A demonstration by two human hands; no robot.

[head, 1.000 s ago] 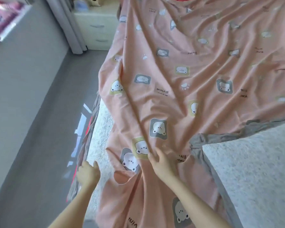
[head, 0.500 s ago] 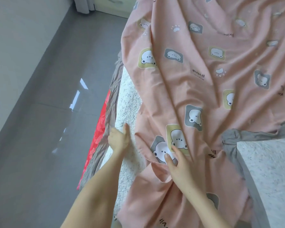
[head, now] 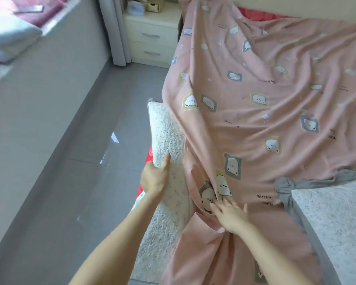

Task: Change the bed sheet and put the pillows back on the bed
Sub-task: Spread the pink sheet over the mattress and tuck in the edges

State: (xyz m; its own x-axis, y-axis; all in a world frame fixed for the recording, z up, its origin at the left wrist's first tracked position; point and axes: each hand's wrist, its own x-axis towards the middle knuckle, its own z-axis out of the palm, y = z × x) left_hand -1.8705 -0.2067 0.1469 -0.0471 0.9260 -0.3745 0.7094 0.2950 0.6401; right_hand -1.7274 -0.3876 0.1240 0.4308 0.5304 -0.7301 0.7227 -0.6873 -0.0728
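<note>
- one pink sheet [head: 265,120] lies over one white mattress [head: 167,130].
- left hand [head: 154,178] grips the mattress edge, thumb on top.
- right hand [head: 231,215] rests flat on the sheet, fingers spread.

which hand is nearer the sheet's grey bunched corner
Right: the right hand lies just left of the grey corner; the left hand grips the quilted pad farther left.

Pink printed cloth sheet [head: 275,124] soft and creased, white quilted mattress [head: 167,136] nubbly and matt, grey floor tiles [head: 80,171] glossy, reflective
</note>
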